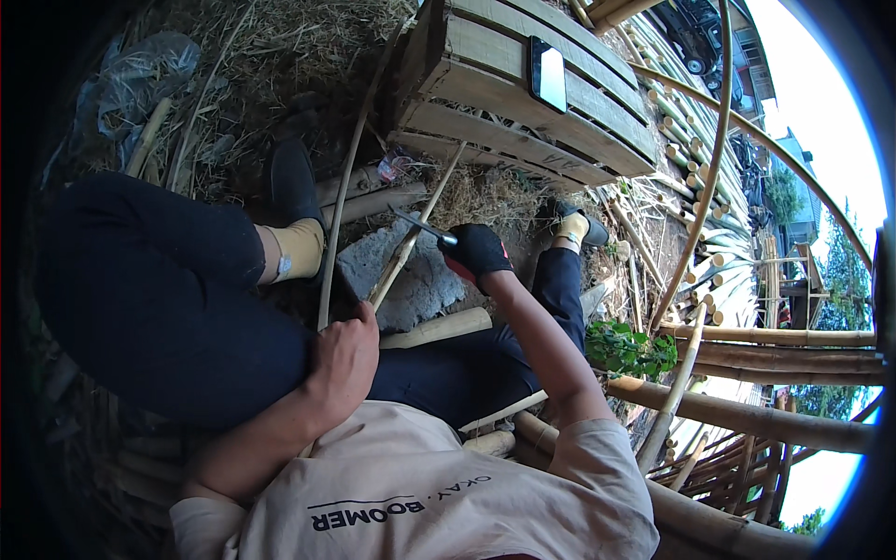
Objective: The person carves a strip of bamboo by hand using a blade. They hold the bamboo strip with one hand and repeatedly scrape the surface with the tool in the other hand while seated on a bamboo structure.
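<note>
My bare left hand (343,359) is closed round the lower end of a thin bamboo strip (431,204), close to my left knee. From there the strip slants up and away over a rough grey stone block (411,285). My right hand (477,254), in a black glove with red on it, is closed on the handle of a narrow-bladed knife (425,225). Its blade points left and crosses the strip above the stone; whether it touches cannot be made out. Another long thin stick (347,177) stretches away just left of the strip.
A slatted wooden crate (499,70) stands ahead with a phone (548,75) on it. Cut bamboo pieces (439,329) lie round the stone. Straw (299,37) covers the ground. Bamboo poles (747,411) and a stack of bamboo (714,271) are at right, near a leafy plant (627,349).
</note>
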`<state>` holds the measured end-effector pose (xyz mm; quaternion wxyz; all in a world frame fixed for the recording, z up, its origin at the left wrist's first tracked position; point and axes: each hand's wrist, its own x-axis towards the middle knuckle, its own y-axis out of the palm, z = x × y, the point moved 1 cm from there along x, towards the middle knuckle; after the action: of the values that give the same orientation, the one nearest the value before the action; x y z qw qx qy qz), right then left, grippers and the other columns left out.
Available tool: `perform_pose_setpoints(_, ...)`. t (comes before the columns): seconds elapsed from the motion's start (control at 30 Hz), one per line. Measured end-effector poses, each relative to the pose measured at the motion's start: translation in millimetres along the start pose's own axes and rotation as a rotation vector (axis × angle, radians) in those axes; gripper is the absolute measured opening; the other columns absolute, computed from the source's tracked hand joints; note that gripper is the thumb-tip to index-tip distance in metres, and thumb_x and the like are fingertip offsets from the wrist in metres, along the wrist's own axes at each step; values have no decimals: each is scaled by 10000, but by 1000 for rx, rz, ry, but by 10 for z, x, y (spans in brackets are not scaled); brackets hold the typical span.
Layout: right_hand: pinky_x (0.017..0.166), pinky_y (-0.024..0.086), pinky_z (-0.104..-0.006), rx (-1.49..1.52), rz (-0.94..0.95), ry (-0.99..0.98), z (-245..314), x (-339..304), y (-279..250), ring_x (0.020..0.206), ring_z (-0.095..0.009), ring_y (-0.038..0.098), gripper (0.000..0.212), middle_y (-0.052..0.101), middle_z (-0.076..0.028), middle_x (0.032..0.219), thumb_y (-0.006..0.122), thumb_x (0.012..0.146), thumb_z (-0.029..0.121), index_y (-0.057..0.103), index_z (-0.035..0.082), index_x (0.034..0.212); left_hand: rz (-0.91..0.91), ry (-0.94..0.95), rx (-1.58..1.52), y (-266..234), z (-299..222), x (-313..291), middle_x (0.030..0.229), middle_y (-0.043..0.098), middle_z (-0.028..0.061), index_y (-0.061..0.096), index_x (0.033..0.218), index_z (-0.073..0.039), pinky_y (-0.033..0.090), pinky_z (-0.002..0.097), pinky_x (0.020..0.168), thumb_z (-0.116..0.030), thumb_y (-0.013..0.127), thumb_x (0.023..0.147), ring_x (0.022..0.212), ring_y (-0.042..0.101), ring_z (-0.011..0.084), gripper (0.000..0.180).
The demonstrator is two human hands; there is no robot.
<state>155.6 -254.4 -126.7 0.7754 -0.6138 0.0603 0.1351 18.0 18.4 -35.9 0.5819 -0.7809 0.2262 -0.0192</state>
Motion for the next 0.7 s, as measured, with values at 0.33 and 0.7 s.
perform_pose_setpoints(0.33, 868, 559, -482, -35, 221, 23, 23, -67, -239, 960, -415, 704, 374, 733, -225, 1003, 713, 831, 392, 762, 85, 1040, 25, -14, -31, 19, -4, -22, 719, 709, 178, 583, 1234, 74, 613, 391, 630, -52, 566, 960, 707, 747, 317, 303)
perform_pose_setpoints(0.7, 827, 555, -485, -89, 143, 32, -261, 206, -199, 912, -428, 701, 359, 728, -238, 932, 748, 828, 398, 768, 67, 966, 11, 7, 68, 29, -37, 8, 738, 721, 146, 598, 1204, 33, 614, 363, 615, -65, 580, 962, 727, 756, 276, 261)
